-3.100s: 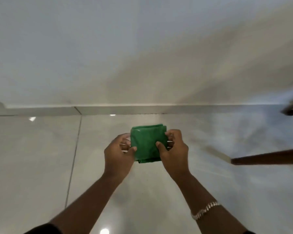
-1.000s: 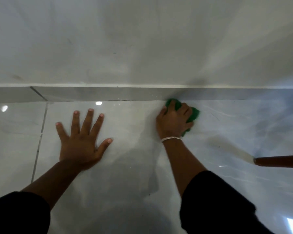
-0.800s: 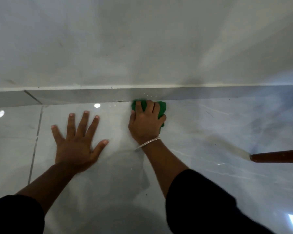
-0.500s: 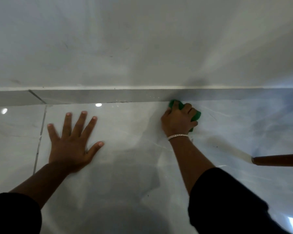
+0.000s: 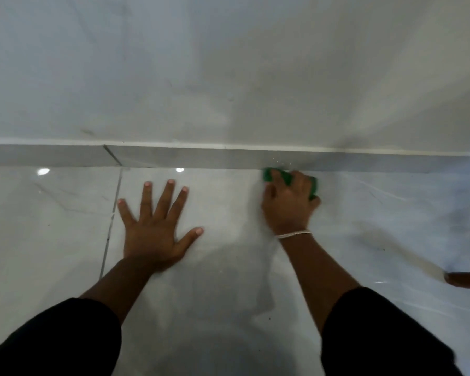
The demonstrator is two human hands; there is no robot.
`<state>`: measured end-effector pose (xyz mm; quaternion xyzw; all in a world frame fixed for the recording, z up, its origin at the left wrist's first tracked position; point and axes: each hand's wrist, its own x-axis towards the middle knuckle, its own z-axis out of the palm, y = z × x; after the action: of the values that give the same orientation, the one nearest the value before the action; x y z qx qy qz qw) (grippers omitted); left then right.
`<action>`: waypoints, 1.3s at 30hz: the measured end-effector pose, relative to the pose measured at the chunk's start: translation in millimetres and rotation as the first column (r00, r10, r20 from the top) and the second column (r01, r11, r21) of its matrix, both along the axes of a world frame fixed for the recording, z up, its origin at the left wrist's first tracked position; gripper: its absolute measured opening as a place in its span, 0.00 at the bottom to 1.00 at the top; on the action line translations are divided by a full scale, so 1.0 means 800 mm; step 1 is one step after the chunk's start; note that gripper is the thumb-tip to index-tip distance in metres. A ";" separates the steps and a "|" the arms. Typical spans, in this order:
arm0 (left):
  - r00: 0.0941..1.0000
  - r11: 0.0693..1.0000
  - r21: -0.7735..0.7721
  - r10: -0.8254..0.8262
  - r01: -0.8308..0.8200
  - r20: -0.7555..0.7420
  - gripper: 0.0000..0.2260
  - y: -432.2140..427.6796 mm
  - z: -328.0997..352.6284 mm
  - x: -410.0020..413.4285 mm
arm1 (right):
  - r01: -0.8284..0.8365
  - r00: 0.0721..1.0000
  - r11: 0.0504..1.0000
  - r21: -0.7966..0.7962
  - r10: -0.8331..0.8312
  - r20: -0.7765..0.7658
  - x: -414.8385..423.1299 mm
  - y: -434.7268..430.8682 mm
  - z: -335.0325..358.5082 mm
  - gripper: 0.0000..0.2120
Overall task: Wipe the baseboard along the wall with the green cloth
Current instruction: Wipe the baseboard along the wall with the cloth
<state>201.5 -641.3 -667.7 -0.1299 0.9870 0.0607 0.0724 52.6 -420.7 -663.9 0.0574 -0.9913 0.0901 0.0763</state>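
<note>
The green cloth (image 5: 287, 179) sits bunched at the foot of the grey baseboard (image 5: 201, 158), its upper edge pressed right against the strip where it meets the floor (image 5: 228, 280). The right hand (image 5: 289, 204) covers most of it; the fingers (image 5: 299, 180) curl over the cloth and grip it, so only green corners peek out on either side of the knuckles. A thin pale bracelet (image 5: 293, 234) circles that wrist, and a black sleeve (image 5: 377, 335) covers the arm further back. A few tiny light specks dot the baseboard just above the cloth

To the side of the cloth, well apart from it, the left hand (image 5: 154, 229) lies flat on the glossy floor, fingers spread wide and holding nothing, with its fingertips pointing toward the baseboard but stopping short of it. A dark grout line (image 5: 110, 223) runs beside that hand, on the side away from the cloth, and meets a slanted joint in the baseboard (image 5: 112, 156). Above the baseboard rises the plain pale wall (image 5: 228, 71). Far off on the other side of the cloth, a brown wooden rod-like piece (image 5: 467, 279) pokes in from the edge; I cannot tell what it belongs to
</note>
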 end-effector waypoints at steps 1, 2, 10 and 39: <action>1.000 1.000 0.000 0.004 -0.004 -0.007 0.40 0.000 -0.001 0.000 | 0.072 0.997 0.997 -0.007 -0.071 0.026 -0.006 0.010 -0.001 0.17; 1.000 1.000 -0.002 0.010 -0.010 -0.011 0.40 0.000 0.000 0.000 | 0.153 0.987 0.988 -0.012 -0.152 0.047 -0.010 0.010 -0.001 0.17; 1.000 1.000 -0.024 0.008 -0.007 0.011 0.42 0.002 -0.001 -0.003 | -0.097 0.994 0.994 -0.047 0.099 0.042 0.064 -0.146 0.006 0.19; 0.999 1.000 -0.004 0.008 -0.008 0.033 0.41 0.001 0.001 -0.004 | 0.149 0.975 0.870 -0.471 -0.209 -0.077 -0.030 0.078 -0.010 0.24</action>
<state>198.4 -640.3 -666.6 -0.1350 0.9853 0.0569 0.0883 28.9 -358.6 -672.1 -0.0490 -0.9355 0.3122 0.1577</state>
